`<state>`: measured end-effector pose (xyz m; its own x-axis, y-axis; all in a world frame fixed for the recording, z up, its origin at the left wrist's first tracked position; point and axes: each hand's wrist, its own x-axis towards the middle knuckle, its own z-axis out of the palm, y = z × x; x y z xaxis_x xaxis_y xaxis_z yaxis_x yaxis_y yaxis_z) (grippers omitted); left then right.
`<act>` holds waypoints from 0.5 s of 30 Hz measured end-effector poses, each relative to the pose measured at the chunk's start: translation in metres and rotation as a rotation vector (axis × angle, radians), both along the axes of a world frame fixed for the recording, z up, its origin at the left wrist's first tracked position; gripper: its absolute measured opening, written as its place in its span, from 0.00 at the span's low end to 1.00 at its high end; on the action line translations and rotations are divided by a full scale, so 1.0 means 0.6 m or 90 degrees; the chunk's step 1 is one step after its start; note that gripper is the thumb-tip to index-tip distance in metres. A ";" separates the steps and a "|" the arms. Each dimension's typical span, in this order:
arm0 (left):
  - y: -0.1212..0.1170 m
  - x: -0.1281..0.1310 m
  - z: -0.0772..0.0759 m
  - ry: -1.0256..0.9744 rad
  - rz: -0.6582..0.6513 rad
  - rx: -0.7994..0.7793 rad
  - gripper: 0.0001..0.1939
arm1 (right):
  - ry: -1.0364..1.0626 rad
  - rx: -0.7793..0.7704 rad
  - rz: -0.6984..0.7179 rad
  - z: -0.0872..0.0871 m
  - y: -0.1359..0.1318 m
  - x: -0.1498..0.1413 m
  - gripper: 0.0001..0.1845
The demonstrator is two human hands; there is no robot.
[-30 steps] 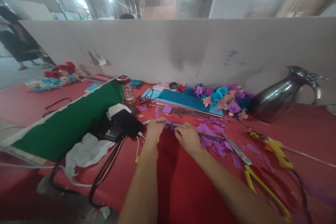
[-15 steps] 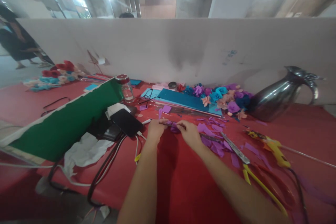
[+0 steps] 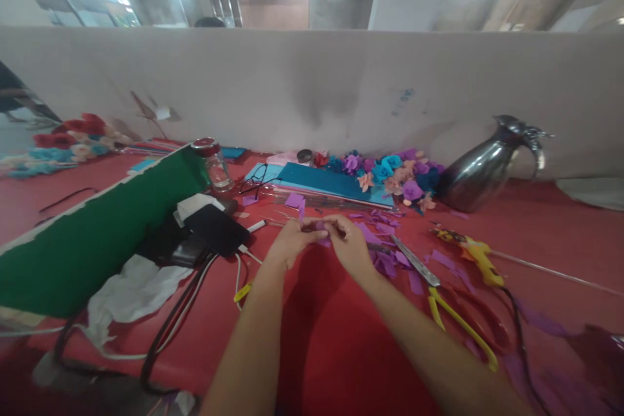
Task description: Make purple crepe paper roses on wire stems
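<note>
At the middle of the red table, my left hand (image 3: 291, 242) and my right hand (image 3: 350, 246) meet with their fingertips pinched. Between them is a small piece of purple crepe paper (image 3: 320, 226), mostly covered by the fingers. Purple paper scraps (image 3: 387, 264) lie just right of my right hand, beside yellow-handled scissors (image 3: 423, 270) whose blades point toward the wall. A small purple paper square (image 3: 294, 200) rests beyond my left hand. Further back, several paper flowers (image 3: 390, 172) in purple, blue and peach are heaped beside blue paper sheets (image 3: 326, 181).
To the right are a yellow glue gun (image 3: 480, 259) with its cord and a metal jug (image 3: 482, 166). On the left stand a green board (image 3: 107, 227) and a glass jar (image 3: 214, 169), near a phone (image 3: 217, 229), cables, crumpled white paper (image 3: 129, 296) and eyeglasses (image 3: 258, 179).
The head view has turned to the right, so the table's things appear further left. My hands have drawn closer together around the purple paper.
</note>
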<state>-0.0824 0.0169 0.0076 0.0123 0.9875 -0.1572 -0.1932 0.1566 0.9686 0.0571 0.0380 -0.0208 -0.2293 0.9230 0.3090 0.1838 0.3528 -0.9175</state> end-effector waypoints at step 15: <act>-0.005 0.055 0.009 0.117 -0.043 0.021 0.06 | -0.212 0.005 -0.278 0.025 -0.055 0.265 0.18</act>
